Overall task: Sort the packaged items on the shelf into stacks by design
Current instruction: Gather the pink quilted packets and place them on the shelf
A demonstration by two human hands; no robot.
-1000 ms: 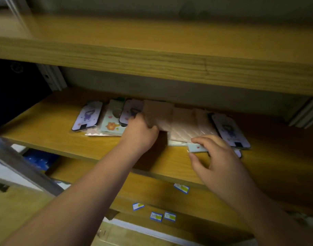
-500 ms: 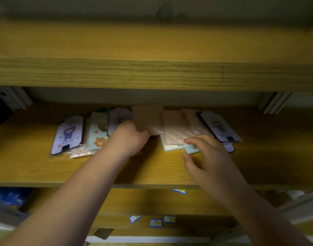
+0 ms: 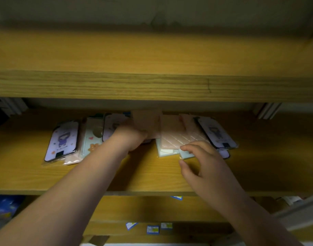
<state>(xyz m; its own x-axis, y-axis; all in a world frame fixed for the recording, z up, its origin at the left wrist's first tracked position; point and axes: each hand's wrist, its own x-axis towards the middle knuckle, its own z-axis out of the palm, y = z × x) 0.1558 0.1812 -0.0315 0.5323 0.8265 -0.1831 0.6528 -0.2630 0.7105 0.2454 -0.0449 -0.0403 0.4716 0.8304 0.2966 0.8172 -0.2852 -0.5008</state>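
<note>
Plainly little is sorted yet: on the wooden shelf (image 3: 170,174) the packaged cases (image 3: 171,137) lie overlapped with designs mixed, the left hand (image 3: 132,137) gripping 1 pink case (image 3: 147,121), the right hand (image 3: 203,162) hovering loose-fingered, holding nothing.

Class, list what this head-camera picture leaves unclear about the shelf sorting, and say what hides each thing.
1. Head view: the left hand grips a pink pack; motion blur hides its design.
2. The mint packs lie under the quilted pink pack, so their prints are covered.
3. The right hand covers one mint pack's corner; the grip is unclear.
4. The small labels below are too small to read.
</note>
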